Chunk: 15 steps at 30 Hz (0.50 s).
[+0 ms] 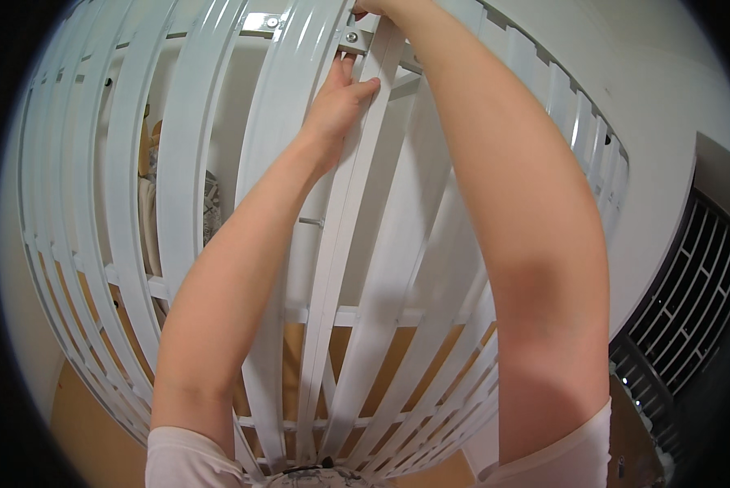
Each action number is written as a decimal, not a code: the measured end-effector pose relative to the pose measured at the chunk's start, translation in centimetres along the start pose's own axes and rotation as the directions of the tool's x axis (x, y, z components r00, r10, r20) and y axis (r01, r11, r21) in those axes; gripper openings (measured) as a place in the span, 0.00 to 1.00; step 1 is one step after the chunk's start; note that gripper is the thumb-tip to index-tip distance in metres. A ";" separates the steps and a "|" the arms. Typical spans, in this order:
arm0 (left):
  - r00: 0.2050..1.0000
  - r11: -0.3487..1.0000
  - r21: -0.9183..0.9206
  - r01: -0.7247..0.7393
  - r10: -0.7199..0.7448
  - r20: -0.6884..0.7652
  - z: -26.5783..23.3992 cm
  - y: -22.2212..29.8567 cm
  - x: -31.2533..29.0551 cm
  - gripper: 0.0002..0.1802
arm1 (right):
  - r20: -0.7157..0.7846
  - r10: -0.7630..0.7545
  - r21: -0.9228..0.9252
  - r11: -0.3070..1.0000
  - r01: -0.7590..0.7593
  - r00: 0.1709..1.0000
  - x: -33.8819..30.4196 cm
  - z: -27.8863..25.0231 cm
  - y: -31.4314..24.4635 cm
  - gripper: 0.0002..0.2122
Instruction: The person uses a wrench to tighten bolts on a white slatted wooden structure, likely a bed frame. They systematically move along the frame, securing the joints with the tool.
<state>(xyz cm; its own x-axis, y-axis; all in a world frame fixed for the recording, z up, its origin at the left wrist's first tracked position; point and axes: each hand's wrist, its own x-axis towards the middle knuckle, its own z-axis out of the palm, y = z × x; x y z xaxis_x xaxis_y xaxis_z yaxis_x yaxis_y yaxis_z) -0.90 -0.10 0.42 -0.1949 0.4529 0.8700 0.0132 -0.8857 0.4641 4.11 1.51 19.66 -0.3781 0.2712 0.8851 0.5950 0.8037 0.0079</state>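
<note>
My left hand (338, 110) reaches up to a long white metal beam (355, 175), thumb laid across its face. Its fingers run up behind a small white bracket (354, 41), which hides their tips. A round silver bolt head (351, 37) sits in the bracket. Just above, my right hand (379, 6) is bent at the upper edge of the picture, most of it cut off. Its fingers look curled beside the beam's top, near a small dark spot; what they hold cannot be made out.
White metal slats (182, 146) stretch across both sides of the beam, joined by thin crossbars (348, 315). Behind the left slats hang some cloth items (148, 220). Brown floor (96, 423) shows below through the gaps. A dark window grille (690, 285) is at the right.
</note>
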 end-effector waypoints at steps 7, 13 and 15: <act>0.999 0.999 0.022 0.028 -0.027 -0.046 0.0 0.0 -0.2 0.46 | 0.047 0.113 -0.054 0.992 -0.110 0.992 0.4 -0.2 -0.9 0.16; 1.000 0.999 0.035 0.015 -0.015 -0.001 0.3 -0.9 0.4 0.46 | 0.300 -0.099 -0.546 0.797 0.256 0.949 5.5 1.5 0.7 0.21; 0.999 0.998 0.048 0.030 -0.028 -0.027 0.4 -0.6 0.1 0.46 | 0.293 -0.057 -0.507 0.837 0.206 0.954 5.6 1.9 0.6 0.21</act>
<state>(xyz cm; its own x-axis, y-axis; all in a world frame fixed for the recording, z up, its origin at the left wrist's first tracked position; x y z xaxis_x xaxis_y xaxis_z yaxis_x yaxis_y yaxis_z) -0.54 0.48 0.32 -0.2220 0.4750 0.8515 0.0541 -0.8660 0.4971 0.99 4.56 23.75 -0.6027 0.3681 0.7080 0.7798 0.4598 0.4248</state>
